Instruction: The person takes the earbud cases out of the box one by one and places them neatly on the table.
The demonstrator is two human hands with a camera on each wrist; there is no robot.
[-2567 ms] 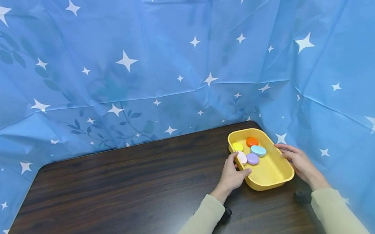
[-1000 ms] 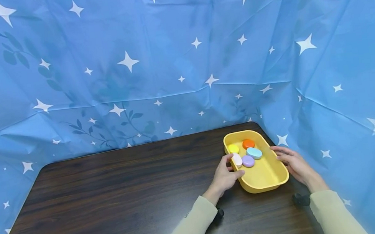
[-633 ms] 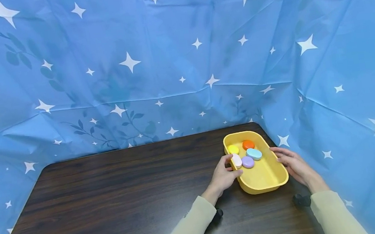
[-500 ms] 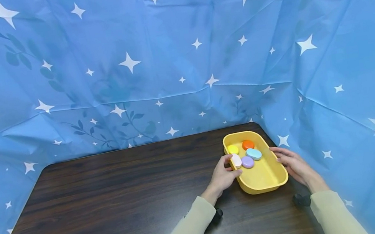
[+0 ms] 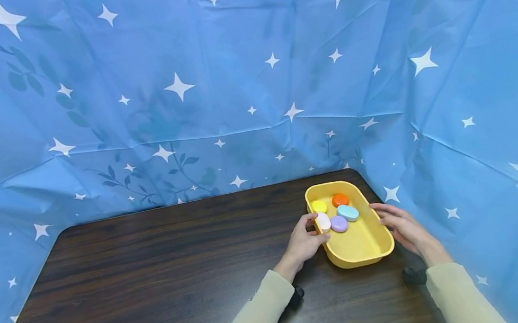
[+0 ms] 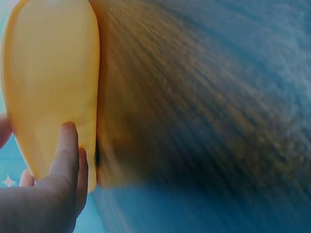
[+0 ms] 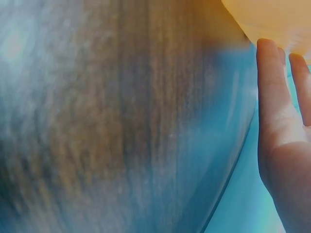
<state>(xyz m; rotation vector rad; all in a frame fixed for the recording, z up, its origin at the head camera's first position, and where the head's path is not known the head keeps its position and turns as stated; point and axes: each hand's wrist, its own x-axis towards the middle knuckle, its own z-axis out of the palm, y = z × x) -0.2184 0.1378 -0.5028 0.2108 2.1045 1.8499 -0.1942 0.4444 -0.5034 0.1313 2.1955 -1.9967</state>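
A yellow rectangular bin [image 5: 359,240] with rounded corners sits at the right of the dark table in the head view. Smooth rounded pieces lie in its far half: yellow [image 5: 319,207], orange [image 5: 340,199], light blue [image 5: 348,212], white [image 5: 323,222] and purple [image 5: 339,224]. My left hand [image 5: 299,242] is at the bin's left wall, index fingertip and thumb right at the rim. In the left wrist view, its fingers [image 6: 65,155] lie fairly straight along the outer wall. My right hand [image 5: 403,227] touches the right wall with extended fingertips, which the right wrist view also shows [image 7: 272,82].
The dark wood-grain table [image 5: 157,279] stretches left of the bin. A blue curtain with white stars [image 5: 230,79] hangs behind the table and along its right side, close to my right hand. Black bands [image 5: 414,275] show at both wrists.
The bin has shifted left across the table, and both hands have moved left with it. The pieces inside keep about the same arrangement.
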